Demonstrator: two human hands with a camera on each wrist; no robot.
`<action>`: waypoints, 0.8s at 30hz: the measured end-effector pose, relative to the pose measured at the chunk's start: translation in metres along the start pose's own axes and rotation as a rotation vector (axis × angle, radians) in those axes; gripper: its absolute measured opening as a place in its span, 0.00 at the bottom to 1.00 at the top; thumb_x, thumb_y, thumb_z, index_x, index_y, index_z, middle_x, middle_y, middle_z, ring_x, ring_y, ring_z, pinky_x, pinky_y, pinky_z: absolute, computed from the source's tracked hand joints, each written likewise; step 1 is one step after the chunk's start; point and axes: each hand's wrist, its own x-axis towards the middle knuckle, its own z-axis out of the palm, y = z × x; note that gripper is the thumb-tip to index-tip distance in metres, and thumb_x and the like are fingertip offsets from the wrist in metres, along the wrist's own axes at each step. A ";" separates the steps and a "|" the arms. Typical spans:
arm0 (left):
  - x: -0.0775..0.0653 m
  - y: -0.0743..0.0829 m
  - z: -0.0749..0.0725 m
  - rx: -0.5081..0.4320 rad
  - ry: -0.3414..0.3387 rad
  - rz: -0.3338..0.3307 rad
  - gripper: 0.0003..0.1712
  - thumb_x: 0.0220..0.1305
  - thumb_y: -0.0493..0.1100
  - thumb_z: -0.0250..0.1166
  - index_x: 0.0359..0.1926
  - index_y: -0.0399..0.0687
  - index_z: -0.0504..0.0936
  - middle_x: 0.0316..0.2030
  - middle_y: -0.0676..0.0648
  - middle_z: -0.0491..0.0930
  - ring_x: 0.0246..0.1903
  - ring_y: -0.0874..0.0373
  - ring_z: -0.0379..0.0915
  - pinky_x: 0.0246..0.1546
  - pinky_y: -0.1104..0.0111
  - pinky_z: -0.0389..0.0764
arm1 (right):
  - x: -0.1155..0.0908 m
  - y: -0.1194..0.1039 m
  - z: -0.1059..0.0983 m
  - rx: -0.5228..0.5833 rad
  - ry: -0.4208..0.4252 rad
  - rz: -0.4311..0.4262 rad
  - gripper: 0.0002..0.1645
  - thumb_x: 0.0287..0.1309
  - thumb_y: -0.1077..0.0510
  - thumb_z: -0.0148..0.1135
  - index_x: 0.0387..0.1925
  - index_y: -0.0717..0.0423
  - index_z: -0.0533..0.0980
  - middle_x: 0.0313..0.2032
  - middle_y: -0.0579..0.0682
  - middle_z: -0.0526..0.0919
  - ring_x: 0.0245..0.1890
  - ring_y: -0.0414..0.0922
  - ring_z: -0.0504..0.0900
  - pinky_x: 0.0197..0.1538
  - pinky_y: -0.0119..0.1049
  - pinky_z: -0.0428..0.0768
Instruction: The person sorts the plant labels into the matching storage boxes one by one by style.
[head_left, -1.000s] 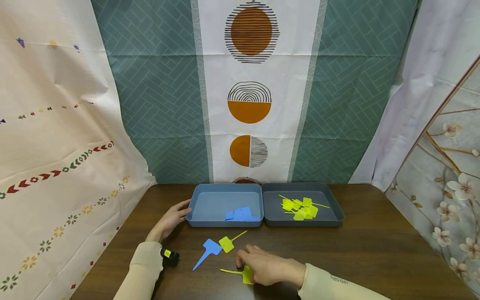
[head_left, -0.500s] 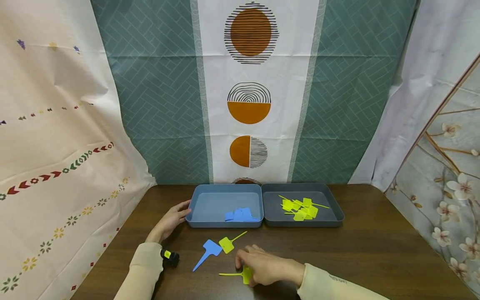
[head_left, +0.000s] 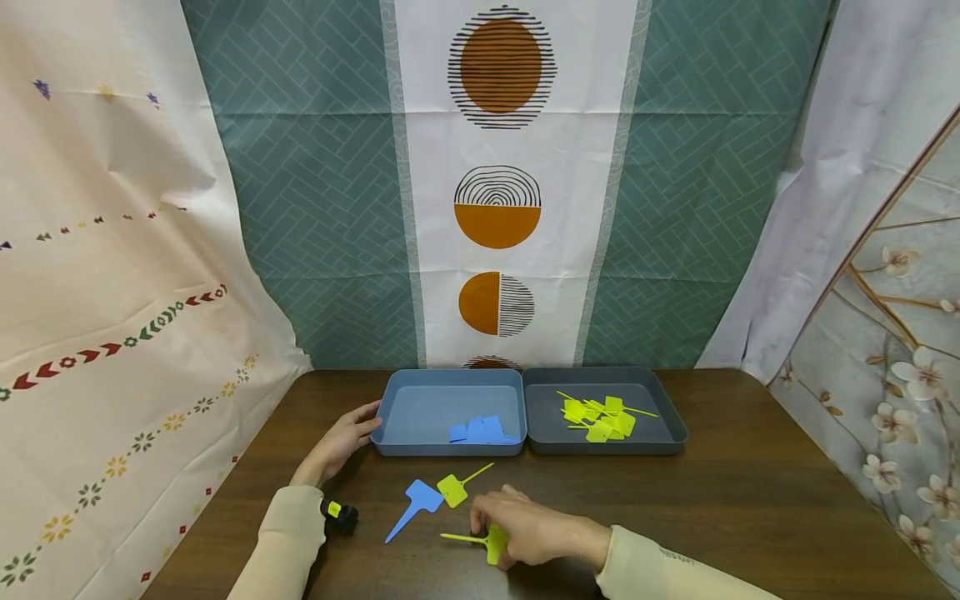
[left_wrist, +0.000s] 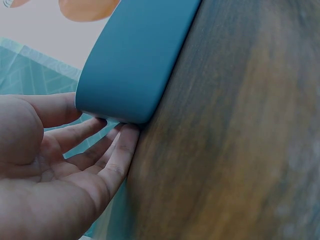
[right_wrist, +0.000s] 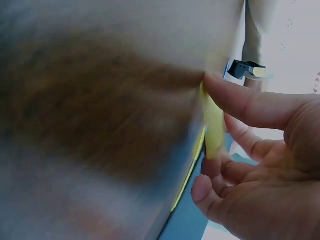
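Observation:
Near the table's front, my right hand (head_left: 536,529) pinches the square head of a yellow plant label (head_left: 497,544) between thumb and fingers, its thin stem pointing left. The right wrist view shows the label (right_wrist: 214,127) on edge between the thumb and fingertips. My left hand (head_left: 341,442) touches the left end of the blue tray (head_left: 423,408), its fingers fairly straight against the wall in the left wrist view. Between the hands lie a blue plant label (head_left: 422,496) and another yellow label (head_left: 453,490). Several blue labels (head_left: 483,428) lie in the blue tray.
A dark grey tray (head_left: 547,400) stands against the blue tray's right side, holding several yellow labels (head_left: 603,417). Both sit at the back of the brown wooden table (head_left: 750,500). Patterned cloths hang behind and at both sides.
The held yellow label has swivelled slightly in my right fingers: its stem tip dipped, then rose a little. My left hand, the trays and the loose labels stay put.

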 end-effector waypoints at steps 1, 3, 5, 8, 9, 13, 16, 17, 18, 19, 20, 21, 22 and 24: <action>0.000 0.000 0.000 0.000 -0.001 0.000 0.33 0.83 0.38 0.49 0.80 0.30 0.50 0.77 0.27 0.52 0.75 0.32 0.53 0.75 0.40 0.57 | 0.000 0.001 0.000 0.001 0.009 -0.009 0.32 0.43 0.72 0.81 0.43 0.42 0.74 0.42 0.33 0.76 0.45 0.32 0.68 0.53 0.31 0.71; -0.001 0.000 0.000 -0.002 -0.003 -0.001 0.33 0.83 0.38 0.49 0.80 0.30 0.50 0.77 0.27 0.52 0.75 0.32 0.53 0.74 0.40 0.58 | 0.001 0.004 0.001 0.003 0.026 -0.029 0.32 0.44 0.74 0.79 0.43 0.42 0.75 0.43 0.33 0.78 0.47 0.32 0.71 0.56 0.32 0.73; -0.001 0.000 0.000 -0.005 -0.004 -0.003 0.33 0.83 0.38 0.49 0.80 0.30 0.50 0.77 0.27 0.52 0.75 0.32 0.53 0.74 0.40 0.58 | 0.001 0.007 0.001 0.020 0.032 -0.040 0.32 0.46 0.76 0.77 0.44 0.42 0.75 0.46 0.34 0.79 0.50 0.32 0.73 0.58 0.33 0.75; -0.001 0.001 0.000 -0.004 -0.008 -0.003 0.33 0.83 0.38 0.49 0.80 0.30 0.50 0.77 0.27 0.52 0.76 0.32 0.53 0.74 0.40 0.58 | 0.003 0.011 0.000 0.079 0.029 -0.059 0.30 0.48 0.77 0.74 0.44 0.43 0.77 0.48 0.35 0.82 0.51 0.33 0.76 0.58 0.34 0.78; -0.001 0.001 0.001 -0.003 -0.008 -0.003 0.33 0.83 0.38 0.49 0.80 0.30 0.50 0.77 0.27 0.52 0.75 0.32 0.53 0.74 0.40 0.58 | 0.004 0.012 0.000 0.113 0.027 -0.064 0.30 0.49 0.78 0.72 0.44 0.44 0.78 0.47 0.36 0.82 0.51 0.33 0.77 0.58 0.34 0.78; 0.000 0.001 0.001 -0.005 -0.003 -0.006 0.33 0.83 0.37 0.48 0.80 0.30 0.50 0.77 0.27 0.52 0.75 0.32 0.53 0.74 0.40 0.58 | 0.007 0.018 -0.004 0.287 0.009 -0.064 0.27 0.50 0.82 0.67 0.42 0.49 0.80 0.43 0.37 0.84 0.43 0.32 0.77 0.49 0.30 0.78; 0.000 0.001 0.001 -0.005 -0.003 -0.007 0.33 0.83 0.37 0.48 0.80 0.30 0.50 0.77 0.27 0.52 0.75 0.33 0.53 0.74 0.40 0.58 | 0.008 0.021 -0.007 0.408 -0.001 -0.045 0.27 0.49 0.83 0.63 0.41 0.52 0.82 0.40 0.39 0.84 0.35 0.33 0.74 0.39 0.27 0.76; 0.000 0.001 0.001 -0.006 -0.003 -0.007 0.33 0.83 0.37 0.48 0.80 0.30 0.50 0.77 0.27 0.52 0.75 0.33 0.53 0.74 0.40 0.58 | 0.008 0.022 -0.009 0.444 -0.002 -0.037 0.26 0.49 0.84 0.63 0.41 0.53 0.82 0.38 0.40 0.85 0.33 0.34 0.74 0.36 0.27 0.76; 0.000 0.001 0.001 -0.007 -0.003 -0.006 0.33 0.83 0.37 0.48 0.80 0.30 0.50 0.77 0.27 0.52 0.76 0.33 0.53 0.75 0.40 0.58 | 0.008 0.023 -0.010 0.477 0.002 -0.029 0.26 0.49 0.84 0.62 0.41 0.54 0.82 0.38 0.42 0.85 0.32 0.34 0.74 0.34 0.27 0.76; 0.000 0.001 0.001 -0.005 -0.005 -0.006 0.33 0.83 0.37 0.48 0.80 0.30 0.50 0.77 0.27 0.52 0.76 0.33 0.53 0.75 0.40 0.57 | 0.008 0.024 -0.011 0.511 0.007 -0.019 0.25 0.49 0.84 0.62 0.40 0.55 0.83 0.37 0.43 0.85 0.31 0.35 0.75 0.34 0.27 0.77; 0.000 0.001 0.001 -0.005 -0.005 -0.006 0.33 0.83 0.37 0.48 0.80 0.30 0.50 0.77 0.27 0.52 0.76 0.33 0.53 0.75 0.40 0.57 | 0.008 0.024 -0.012 0.537 0.015 -0.012 0.24 0.49 0.84 0.62 0.40 0.56 0.83 0.37 0.44 0.85 0.32 0.36 0.75 0.34 0.28 0.78; 0.000 0.001 0.001 -0.003 -0.004 -0.006 0.33 0.83 0.37 0.48 0.80 0.30 0.50 0.77 0.27 0.52 0.76 0.32 0.53 0.74 0.40 0.57 | 0.008 0.025 -0.013 0.557 0.023 -0.004 0.24 0.49 0.84 0.62 0.40 0.57 0.83 0.37 0.45 0.84 0.32 0.37 0.76 0.34 0.29 0.79; 0.000 0.001 0.000 -0.004 -0.004 -0.007 0.33 0.83 0.38 0.49 0.80 0.30 0.50 0.77 0.27 0.52 0.76 0.32 0.52 0.74 0.40 0.57 | 0.008 0.025 -0.015 0.573 0.032 0.003 0.23 0.50 0.83 0.62 0.40 0.58 0.83 0.37 0.46 0.84 0.32 0.38 0.77 0.34 0.29 0.80; -0.001 0.001 0.000 0.001 -0.005 -0.008 0.34 0.83 0.38 0.49 0.80 0.30 0.50 0.77 0.27 0.51 0.76 0.32 0.52 0.74 0.40 0.57 | 0.007 0.027 -0.018 0.596 0.048 0.015 0.21 0.51 0.82 0.62 0.40 0.59 0.84 0.37 0.47 0.83 0.33 0.40 0.77 0.34 0.30 0.80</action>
